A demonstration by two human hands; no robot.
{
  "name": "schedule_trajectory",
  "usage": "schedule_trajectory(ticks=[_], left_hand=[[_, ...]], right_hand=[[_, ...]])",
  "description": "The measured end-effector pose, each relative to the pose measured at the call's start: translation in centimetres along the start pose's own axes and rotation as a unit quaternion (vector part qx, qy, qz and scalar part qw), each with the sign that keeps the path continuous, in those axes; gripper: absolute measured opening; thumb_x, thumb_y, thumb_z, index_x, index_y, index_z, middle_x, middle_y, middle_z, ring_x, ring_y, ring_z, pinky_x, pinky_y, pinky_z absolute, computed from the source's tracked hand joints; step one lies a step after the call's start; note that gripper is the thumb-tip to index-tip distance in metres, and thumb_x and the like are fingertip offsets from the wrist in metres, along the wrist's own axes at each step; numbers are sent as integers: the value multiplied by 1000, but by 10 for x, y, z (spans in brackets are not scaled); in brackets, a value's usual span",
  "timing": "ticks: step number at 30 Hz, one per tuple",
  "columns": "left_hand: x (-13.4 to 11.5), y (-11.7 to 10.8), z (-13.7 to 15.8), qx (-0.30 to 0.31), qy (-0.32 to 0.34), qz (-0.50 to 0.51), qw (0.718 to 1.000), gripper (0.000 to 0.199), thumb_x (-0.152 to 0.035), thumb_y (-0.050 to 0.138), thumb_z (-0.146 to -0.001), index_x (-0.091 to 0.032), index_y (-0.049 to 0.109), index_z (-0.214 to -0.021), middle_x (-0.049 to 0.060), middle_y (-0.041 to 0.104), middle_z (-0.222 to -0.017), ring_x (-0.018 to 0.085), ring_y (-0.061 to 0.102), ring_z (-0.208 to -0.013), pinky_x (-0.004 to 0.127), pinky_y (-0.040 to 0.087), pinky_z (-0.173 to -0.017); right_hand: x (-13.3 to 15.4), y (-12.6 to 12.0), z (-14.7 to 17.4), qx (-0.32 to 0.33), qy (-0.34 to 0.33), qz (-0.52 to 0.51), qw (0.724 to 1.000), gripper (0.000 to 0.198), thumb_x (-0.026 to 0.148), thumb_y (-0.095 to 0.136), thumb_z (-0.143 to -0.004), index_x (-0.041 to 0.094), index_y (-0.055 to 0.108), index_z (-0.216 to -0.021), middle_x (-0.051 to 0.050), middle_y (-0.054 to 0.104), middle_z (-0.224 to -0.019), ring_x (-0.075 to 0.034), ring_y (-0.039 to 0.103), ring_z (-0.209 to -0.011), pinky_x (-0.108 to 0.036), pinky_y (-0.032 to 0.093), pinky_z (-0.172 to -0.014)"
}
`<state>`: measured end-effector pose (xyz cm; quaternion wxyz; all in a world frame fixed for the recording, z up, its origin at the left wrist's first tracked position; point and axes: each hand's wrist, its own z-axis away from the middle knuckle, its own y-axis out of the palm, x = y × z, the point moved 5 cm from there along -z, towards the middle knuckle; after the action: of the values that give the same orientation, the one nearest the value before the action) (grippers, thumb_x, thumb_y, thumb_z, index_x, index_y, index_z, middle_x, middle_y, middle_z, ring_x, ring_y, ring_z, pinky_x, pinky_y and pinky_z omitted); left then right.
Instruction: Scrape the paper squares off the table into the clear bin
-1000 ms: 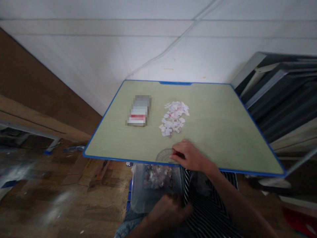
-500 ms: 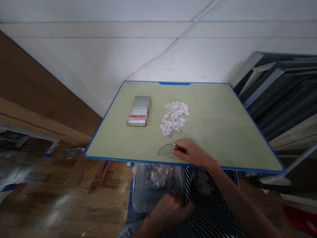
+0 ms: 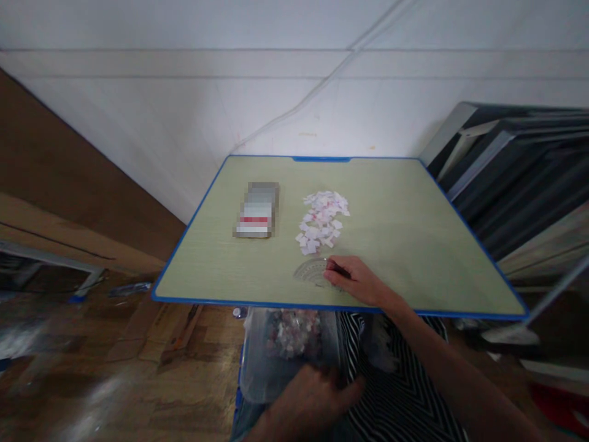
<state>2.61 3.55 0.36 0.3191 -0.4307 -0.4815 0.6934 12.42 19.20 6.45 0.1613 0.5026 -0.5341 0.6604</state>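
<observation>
A clear half-round protractor (image 3: 309, 271) is near the front edge of the pale green table (image 3: 414, 233). My right hand (image 3: 356, 279) is closed on its right part, thumb and fingers pinched together, and covers that end. Just beyond the protractor lies a loose pile of small white and pinkish paper scraps (image 3: 322, 218), a short gap away. Below the table edge, over my lap, my left hand (image 3: 317, 393) is smeared by motion. Its thumb points right, but the other fingers do not show clearly. Beside it stands a clear plastic bin (image 3: 257, 374).
A pixelated flat object (image 3: 257, 209) lies on the table's left side. The bin holds a heap of small whitish and reddish pieces (image 3: 294, 331). Dark panels (image 3: 529, 147) lean at the right. Cardboard (image 3: 161, 331) lies on the floor at the left.
The protractor and my right hand have slid a little away from the table's front edge, closer to the scraps. The whole view has shifted slightly. My left hand stays low and blurred.
</observation>
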Motion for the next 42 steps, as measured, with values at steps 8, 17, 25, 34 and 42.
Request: schedule_trajectory(ticks=[8,17,25,34,42], left_hand=[[1,-8,5,24,-14,-18,999,42,-20,50,-97,-20,33,-136,11,62,-98,19,64,-59,27,53,-46],[-4,-8,8,-44,26,-51,997,14,-17,49,-95,-13,55,-107,20,33,-146,19,66,-77,26,54,-52],[-9,-7,1,-78,59,-51,994,9,-21,54,-95,-19,53,-86,-1,62,-110,15,61,-60,25,45,-40],[-13,-9,2,-70,68,-54,994,13,-24,56,-93,-19,49,-84,-2,55,-85,16,57,-56,27,44,-35],[-9,-3,7,-35,52,-65,996,10,-26,51,-96,-20,48,-89,-1,56,-86,17,60,-59,26,49,-38]], right_hand=[[-2,0,-1,-4,-3,-8,1000,25,35,44,-85,20,42,-66,4,41,-57,-9,35,-53,-24,28,-53],[0,1,-3,-4,-5,-2,1000,24,34,45,-83,19,43,-65,5,40,-56,-9,35,-53,-23,28,-53],[0,1,-4,-6,-9,-9,1000,23,33,46,-82,20,43,-64,5,39,-55,-9,35,-51,-23,28,-52],[0,1,-3,-1,-18,-11,1000,24,33,47,-83,20,43,-63,6,37,-54,-8,33,-50,-24,27,-50],[-1,1,-3,-1,-21,-8,1000,24,33,47,-84,19,43,-64,6,37,-54,-8,33,-51,-23,27,-50]])
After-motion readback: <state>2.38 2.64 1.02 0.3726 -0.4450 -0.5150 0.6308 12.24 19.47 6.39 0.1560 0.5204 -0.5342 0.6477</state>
